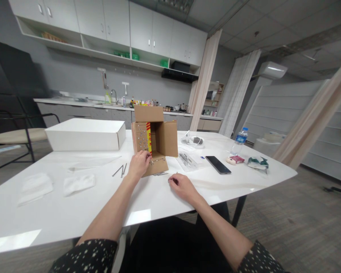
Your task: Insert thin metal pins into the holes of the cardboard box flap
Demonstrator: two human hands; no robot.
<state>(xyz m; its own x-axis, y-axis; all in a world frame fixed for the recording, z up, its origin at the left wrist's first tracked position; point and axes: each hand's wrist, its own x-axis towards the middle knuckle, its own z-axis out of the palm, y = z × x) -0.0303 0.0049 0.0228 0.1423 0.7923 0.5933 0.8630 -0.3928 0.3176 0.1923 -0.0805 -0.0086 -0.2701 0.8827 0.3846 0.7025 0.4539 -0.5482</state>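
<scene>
- White table (102, 206): glossy top, carries everything below.
- White box (82, 135): closed, left side of table, just left of the cardboard box.
- Cardboard box (170, 140): mid-table, ahead of both hands, open side facing the wearer. Top flap up, right flap swung out, lower flap angled down toward the table. Yellow-and-red strip at the left of the opening.
- Left hand (140, 163): at the box's lower left, by the lower flap. Fingers bent, tips together; can't tell if anything's pinched.
- Right hand (184, 186): low over the table, right of the lower flap. Fingers curled, thumb near index; can't tell if they grip anything.
- Clear plastic bag (187, 161): right of box, dark slim pieces in it.
- Smartphone (218, 165): flat, right of bag.
- Long nails (118, 170): loose on the table, left of left hand.
- Thin metal pieces (161, 174): at the lower flap's near edge.
- Metal dots (142, 142): scattered over the left cardboard panel; more line the lower flap.
</scene>
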